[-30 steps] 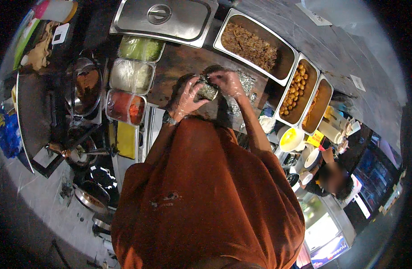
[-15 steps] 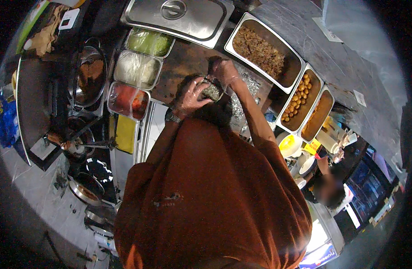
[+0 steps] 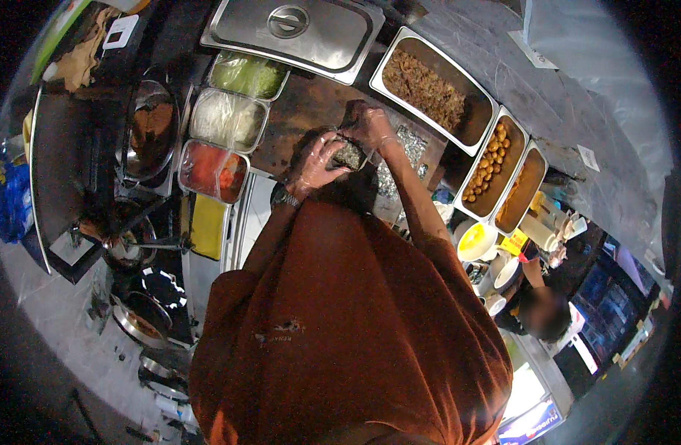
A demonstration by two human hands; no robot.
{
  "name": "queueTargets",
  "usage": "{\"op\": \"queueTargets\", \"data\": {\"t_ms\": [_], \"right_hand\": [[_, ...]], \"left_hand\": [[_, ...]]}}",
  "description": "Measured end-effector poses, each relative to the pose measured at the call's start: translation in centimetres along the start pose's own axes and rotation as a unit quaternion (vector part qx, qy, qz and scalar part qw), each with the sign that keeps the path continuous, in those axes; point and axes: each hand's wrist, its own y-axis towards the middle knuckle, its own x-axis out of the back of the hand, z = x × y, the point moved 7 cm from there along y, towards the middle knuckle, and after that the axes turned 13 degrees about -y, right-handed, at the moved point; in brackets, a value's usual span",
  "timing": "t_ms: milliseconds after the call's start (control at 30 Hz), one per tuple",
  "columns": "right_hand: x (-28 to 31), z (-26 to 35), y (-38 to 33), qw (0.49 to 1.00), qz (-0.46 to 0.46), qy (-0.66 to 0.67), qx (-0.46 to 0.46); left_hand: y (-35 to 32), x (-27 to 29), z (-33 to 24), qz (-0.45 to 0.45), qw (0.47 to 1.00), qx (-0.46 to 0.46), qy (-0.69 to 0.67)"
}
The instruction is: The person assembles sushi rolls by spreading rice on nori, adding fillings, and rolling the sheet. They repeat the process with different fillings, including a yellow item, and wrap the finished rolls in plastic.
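Observation:
My left hand (image 3: 315, 162), in a clear plastic glove with a watch at the wrist, and my right hand (image 3: 371, 124) are both closed around a small foil-wrapped food roll (image 3: 348, 155) held above a dark wooden board (image 3: 299, 119). A sheet of foil (image 3: 411, 144) lies on the board just right of my hands. My orange shirt fills the lower middle of the view.
Behind the board stand metal pans: a lidded one (image 3: 296, 30), shredded brown meat (image 3: 428, 89), round fried balls (image 3: 490, 163), orange sauce (image 3: 520, 194). At left are tubs of green (image 3: 248, 74), white (image 3: 227, 119) and red (image 3: 210, 169) fillings, pots below. Another person (image 3: 540, 311) stands at right.
Both hands stay on the roll and have shifted slightly on the board as my head moved; the right hand now sits higher over the roll's far end.

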Motion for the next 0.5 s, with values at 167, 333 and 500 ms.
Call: {"op": "queueTargets", "data": {"t_ms": [167, 333, 500], "right_hand": [[0.2, -1.3, -0.7, 0.996, -0.033, 0.07, -0.05], [2.7, -1.3, -1.8, 0.997, -0.022, 0.047, -0.05], [2.8, -0.3, -2.7, 0.998, -0.019, 0.055, -0.016]], "left_hand": [[-0.2, 0.0, 0.1, -0.01, 1.0, -0.014, 0.004], [0.5, 0.3, -0.7, -0.006, 1.0, -0.009, 0.012], [0.4, 0.3, -0.6, -0.012, 1.0, 0.003, 0.009]]}}
